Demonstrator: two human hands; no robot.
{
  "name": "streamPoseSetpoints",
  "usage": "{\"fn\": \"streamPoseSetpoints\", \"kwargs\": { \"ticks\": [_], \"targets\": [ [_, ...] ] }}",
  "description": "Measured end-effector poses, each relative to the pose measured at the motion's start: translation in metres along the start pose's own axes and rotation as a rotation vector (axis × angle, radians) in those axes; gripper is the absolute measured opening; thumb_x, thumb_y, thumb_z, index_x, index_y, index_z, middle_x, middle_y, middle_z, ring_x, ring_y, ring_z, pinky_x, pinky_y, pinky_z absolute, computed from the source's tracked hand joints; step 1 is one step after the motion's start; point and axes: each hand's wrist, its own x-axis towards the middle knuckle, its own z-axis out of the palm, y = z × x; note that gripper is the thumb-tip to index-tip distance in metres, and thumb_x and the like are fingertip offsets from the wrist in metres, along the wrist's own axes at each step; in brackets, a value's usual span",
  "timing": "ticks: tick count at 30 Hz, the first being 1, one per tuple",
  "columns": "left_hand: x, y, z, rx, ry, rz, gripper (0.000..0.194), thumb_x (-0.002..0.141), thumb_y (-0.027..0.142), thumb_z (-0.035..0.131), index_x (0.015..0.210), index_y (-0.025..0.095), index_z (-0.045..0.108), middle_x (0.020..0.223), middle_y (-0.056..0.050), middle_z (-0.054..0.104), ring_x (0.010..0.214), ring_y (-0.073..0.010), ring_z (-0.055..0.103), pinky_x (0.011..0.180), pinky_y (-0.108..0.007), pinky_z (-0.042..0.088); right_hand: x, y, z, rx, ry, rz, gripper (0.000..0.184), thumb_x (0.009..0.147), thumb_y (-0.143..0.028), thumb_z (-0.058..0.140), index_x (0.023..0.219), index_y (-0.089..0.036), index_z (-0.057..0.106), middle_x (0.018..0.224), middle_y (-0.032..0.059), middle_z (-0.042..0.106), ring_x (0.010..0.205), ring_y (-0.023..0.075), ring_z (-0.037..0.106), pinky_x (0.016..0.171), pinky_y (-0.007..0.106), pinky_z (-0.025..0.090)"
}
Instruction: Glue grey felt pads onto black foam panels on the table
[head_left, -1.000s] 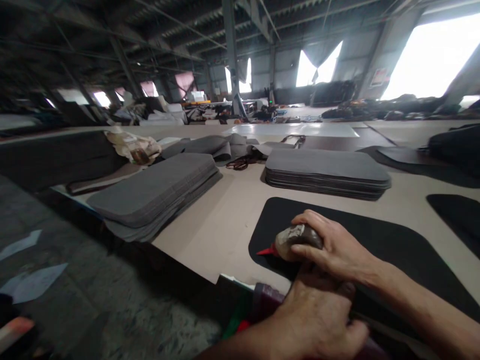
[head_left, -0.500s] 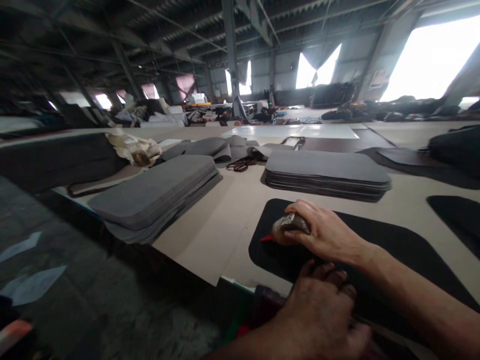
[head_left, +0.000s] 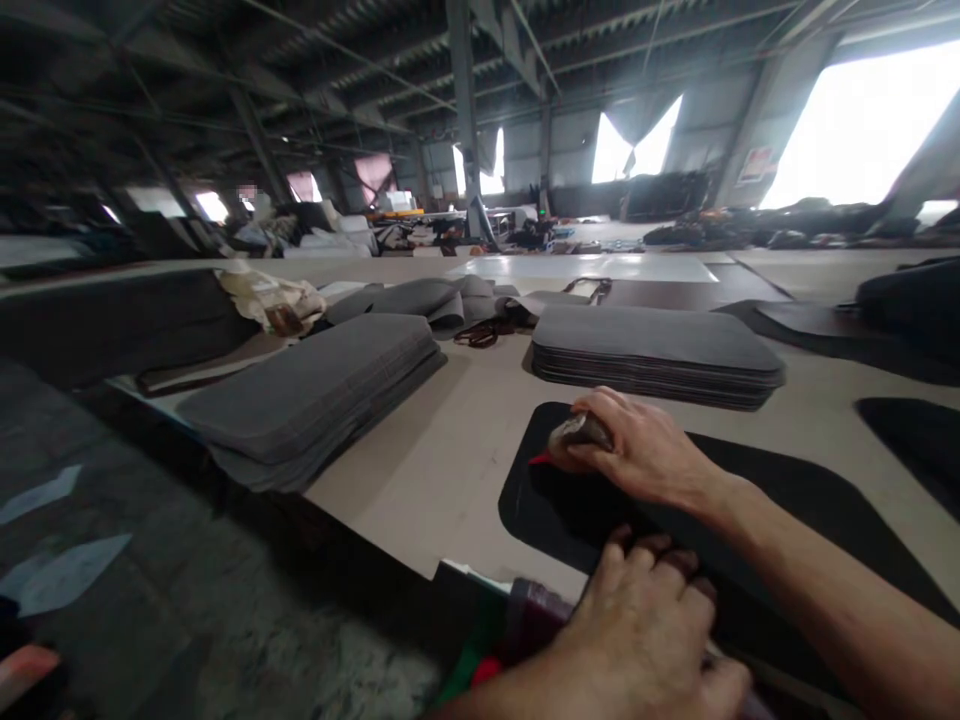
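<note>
My right hand (head_left: 637, 445) is closed around a squeeze bottle (head_left: 581, 440) with a worn, stained body and a red pointed nozzle. The bottle is tilted, nozzle down and leftward, close over a black rounded-corner mat (head_left: 795, 490); whether the tip touches cannot be made out. Nearer to me, my left hand (head_left: 649, 610) lies palm down at the mat's near edge, fingers apart and slightly bent, with nothing seen in its grip. Part of the mat is hidden beneath my hands and right forearm.
Beyond the mat stands a neat stack of grey mats (head_left: 652, 340). Another grey stack (head_left: 315, 380) sits at the table's left edge. Grey scraps (head_left: 420, 297) and a crumpled cream bag (head_left: 274, 298) lie farther back. A second black piece (head_left: 911, 435) rests at right.
My right hand has shifted the bottle slightly up and to the right over the mat. My left hand stays in nearly the same place.
</note>
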Motion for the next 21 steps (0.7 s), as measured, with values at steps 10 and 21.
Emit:
{"fn": "streamPoseSetpoints", "kwargs": {
  "ticks": [10,21],
  "targets": [
    [-0.001,-0.005,0.009,-0.005,0.016,0.0,0.053,0.095,0.054,0.042,0.129,0.016,0.055,0.143,-0.008,0.053,0.136,-0.028,0.041,0.121,-0.051,0.021,0.026,0.021,0.007,-0.11,0.057,0.083,0.025,0.086,-0.031,0.066,0.106,-0.019,0.057,0.104,0.0059,0.062,0.096,0.0241,0.06,0.075,0.032,0.041],
    [0.001,-0.004,0.008,-0.005,0.021,0.012,0.051,0.094,0.052,0.043,0.125,0.014,0.058,0.135,-0.011,0.059,0.132,-0.028,0.045,0.118,-0.05,0.027,-0.008,-0.001,-0.003,0.108,-0.006,0.081,0.028,0.085,-0.03,0.065,0.11,-0.021,0.057,0.108,0.0047,0.063,0.097,0.0231,0.059,0.082,0.034,0.042]
  ]
}}
